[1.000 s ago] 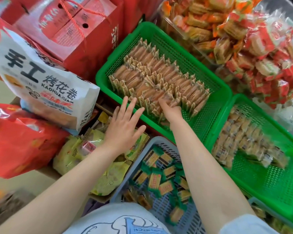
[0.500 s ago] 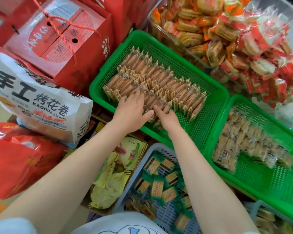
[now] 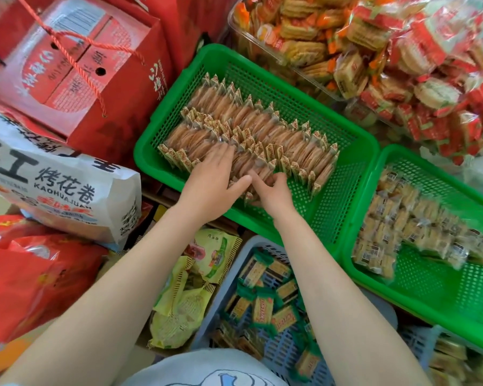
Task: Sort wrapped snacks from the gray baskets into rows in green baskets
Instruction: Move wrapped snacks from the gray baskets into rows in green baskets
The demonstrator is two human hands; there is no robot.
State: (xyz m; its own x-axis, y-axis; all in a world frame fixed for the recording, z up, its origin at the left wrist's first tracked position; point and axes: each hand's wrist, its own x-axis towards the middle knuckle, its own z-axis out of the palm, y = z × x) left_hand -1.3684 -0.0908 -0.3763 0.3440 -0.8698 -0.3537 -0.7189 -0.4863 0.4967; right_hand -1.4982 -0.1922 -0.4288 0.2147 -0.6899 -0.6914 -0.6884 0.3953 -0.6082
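Note:
A green basket (image 3: 346, 151) in the middle holds wrapped round crackers (image 3: 262, 129) standing on edge in two long rows. My left hand (image 3: 212, 182) lies flat on the near row, fingers spread. Beside it, my right hand (image 3: 273, 190) has its fingers curled around the crackers at the near edge of that row. A second green basket (image 3: 430, 296) to the right holds pale wrapped biscuits (image 3: 407, 227) in loose rows. A gray basket (image 3: 279, 349) below my arms contains green-and-gold wrapped snacks (image 3: 262, 305).
Red gift boxes (image 3: 76, 71) and a white printed snack bag (image 3: 53, 190) crowd the left. A clear tub of orange and red wrapped crackers (image 3: 374, 43) fills the back right. Yellow snack packets (image 3: 184, 296) lie left of the gray basket. Another gray basket (image 3: 430, 346) sits bottom right.
My left hand moved from the yellow packets up into the green basket and now presses on the near cracker row. My right hand stayed at that row's near edge.

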